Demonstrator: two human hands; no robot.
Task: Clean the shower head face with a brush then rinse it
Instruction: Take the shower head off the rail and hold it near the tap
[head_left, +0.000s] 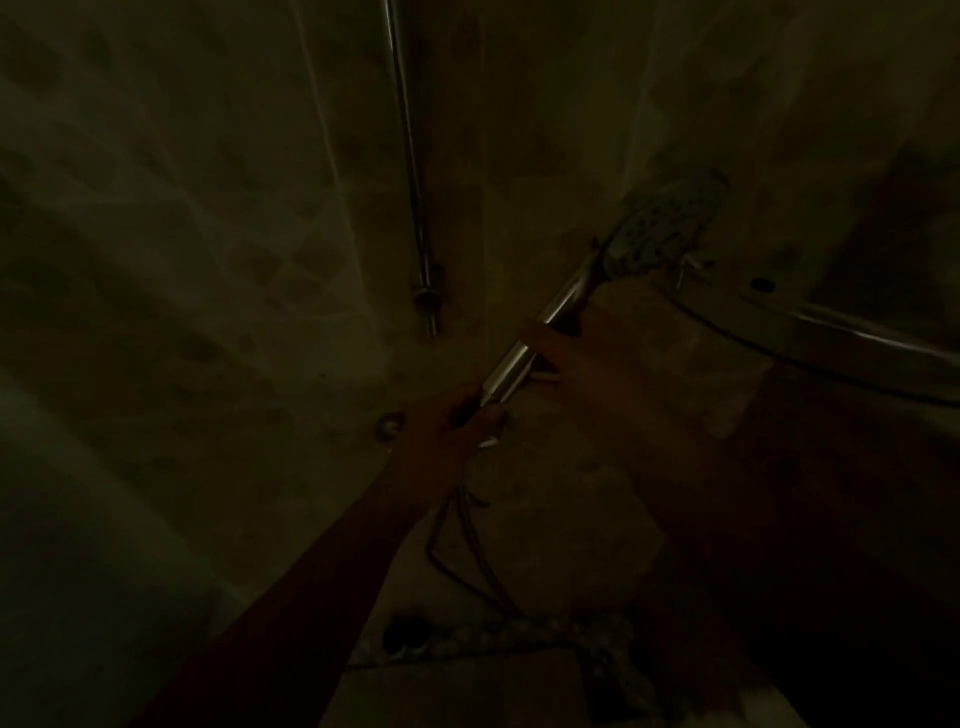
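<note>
Dimly, the shower head (662, 228) sits right of centre, face up. The left hand (452, 423) grips the near end of its handle (535, 338); the right hand (566, 345) wraps it farther up. Chrome looks rigid, probably slippery; the handle suits gripping.

Left forearm (332, 561) is bare, with no sleeve visible up to the frame edge. Left hand (447, 431) wears no glove. Right hand (582, 353) is too dark for detail.

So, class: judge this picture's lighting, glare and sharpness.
Head view: very dim throughout, right side almost black; glare only on the chrome handle and rail; shower head soft, slightly blurred; wide-angle bending at the edges.
</note>
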